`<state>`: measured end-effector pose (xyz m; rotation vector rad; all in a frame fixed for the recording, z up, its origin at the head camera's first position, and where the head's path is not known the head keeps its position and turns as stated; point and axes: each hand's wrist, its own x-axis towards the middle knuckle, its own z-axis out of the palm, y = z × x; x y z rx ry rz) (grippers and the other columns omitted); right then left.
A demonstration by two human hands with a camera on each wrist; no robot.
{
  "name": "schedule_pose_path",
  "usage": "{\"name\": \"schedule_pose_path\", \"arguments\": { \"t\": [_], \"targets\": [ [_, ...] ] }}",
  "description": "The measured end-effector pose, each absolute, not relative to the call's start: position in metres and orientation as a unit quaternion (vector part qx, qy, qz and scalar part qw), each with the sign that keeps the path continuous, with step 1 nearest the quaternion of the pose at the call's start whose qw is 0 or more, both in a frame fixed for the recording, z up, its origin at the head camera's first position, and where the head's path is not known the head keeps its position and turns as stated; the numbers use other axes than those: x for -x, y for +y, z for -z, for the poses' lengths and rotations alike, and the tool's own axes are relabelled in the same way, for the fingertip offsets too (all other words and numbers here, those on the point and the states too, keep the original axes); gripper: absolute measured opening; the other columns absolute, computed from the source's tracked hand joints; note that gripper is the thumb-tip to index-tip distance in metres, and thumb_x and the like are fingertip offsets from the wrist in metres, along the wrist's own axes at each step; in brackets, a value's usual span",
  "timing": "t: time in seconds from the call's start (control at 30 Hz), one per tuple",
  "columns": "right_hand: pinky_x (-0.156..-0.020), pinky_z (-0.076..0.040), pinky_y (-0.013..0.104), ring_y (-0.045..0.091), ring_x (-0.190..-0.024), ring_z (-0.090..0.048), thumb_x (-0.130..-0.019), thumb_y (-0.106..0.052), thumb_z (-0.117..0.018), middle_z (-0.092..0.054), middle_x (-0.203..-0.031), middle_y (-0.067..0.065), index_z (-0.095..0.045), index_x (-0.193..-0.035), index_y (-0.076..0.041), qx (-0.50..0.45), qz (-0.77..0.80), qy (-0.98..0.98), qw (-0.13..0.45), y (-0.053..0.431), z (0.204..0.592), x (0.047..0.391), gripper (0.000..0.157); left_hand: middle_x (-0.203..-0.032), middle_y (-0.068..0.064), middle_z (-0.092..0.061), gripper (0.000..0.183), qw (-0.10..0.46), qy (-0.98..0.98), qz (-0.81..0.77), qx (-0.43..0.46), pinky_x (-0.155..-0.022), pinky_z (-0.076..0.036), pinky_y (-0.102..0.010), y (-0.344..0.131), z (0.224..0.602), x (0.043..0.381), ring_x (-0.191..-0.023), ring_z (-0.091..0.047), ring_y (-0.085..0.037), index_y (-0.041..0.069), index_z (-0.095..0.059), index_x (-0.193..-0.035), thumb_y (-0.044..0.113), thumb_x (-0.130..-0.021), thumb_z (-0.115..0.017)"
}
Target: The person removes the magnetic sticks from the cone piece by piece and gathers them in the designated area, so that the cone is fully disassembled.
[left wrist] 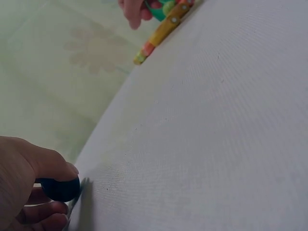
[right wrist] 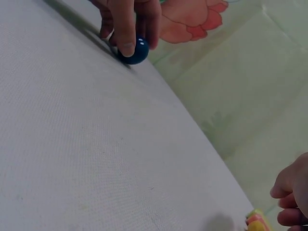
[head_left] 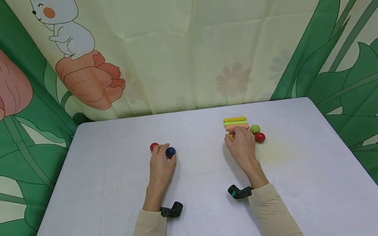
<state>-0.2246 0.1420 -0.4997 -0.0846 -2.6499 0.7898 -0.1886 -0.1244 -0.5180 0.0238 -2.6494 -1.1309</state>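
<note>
In the head view my left hand [head_left: 160,163] pinches a dark blue ball [head_left: 170,152] between thumb and fingers. The left wrist view shows the thumb lying over this ball [left wrist: 61,189], close to the white surface. A red ball [head_left: 154,146] sits just beyond the left fingers, partly hidden by them. My right hand [head_left: 243,146] hovers with loosely bent fingers by a row of coloured sticks, yellow [head_left: 234,119], lime [head_left: 235,123] and pink [head_left: 236,127]. Below its fingertips a yellow piece [head_left: 232,137] shows, mostly covered. Nothing shows between the right fingers [right wrist: 288,202].
Right of the right hand lie a green ball [head_left: 255,129] and a second red ball [head_left: 260,137]. Everything stands on a white-covered table [head_left: 209,212], its far edge meeting a printed curtain [head_left: 173,55]. Both wrists carry black bands [head_left: 171,210].
</note>
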Motion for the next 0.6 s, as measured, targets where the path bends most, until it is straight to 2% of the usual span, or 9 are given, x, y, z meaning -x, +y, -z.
{"name": "schedule_pose_path", "arguments": {
  "t": [0.23,0.6],
  "targets": [
    [-0.086,-0.046,0.046,0.033,-0.087,-0.059,-0.092,-0.019,-0.064,-0.065,-0.088,0.016,-0.068,-0.096,0.0,0.026,-0.288,-0.941,0.172,0.142,0.4972,0.2236,0.02,-0.122,-0.018,-0.059,0.043,0.127,-0.919,0.373,-0.008,-0.1,-0.053,-0.045,-0.1239,0.5154,0.1877,-0.112,-0.065,-0.034,-0.001,-0.063,-0.128,0.01,-0.087,-0.074],
    [-0.089,-0.045,0.047,0.032,-0.092,-0.059,-0.093,-0.022,-0.063,-0.066,-0.094,0.016,-0.069,-0.101,0.0,0.028,-0.291,-0.943,0.161,0.1408,0.4938,0.2219,0.023,-0.12,-0.017,-0.06,0.044,0.127,-0.93,0.345,-0.005,-0.098,-0.055,-0.043,-0.1231,0.5142,0.1872,-0.111,-0.065,-0.033,0.002,-0.064,-0.128,0.011,-0.086,-0.075]
  ]
}}
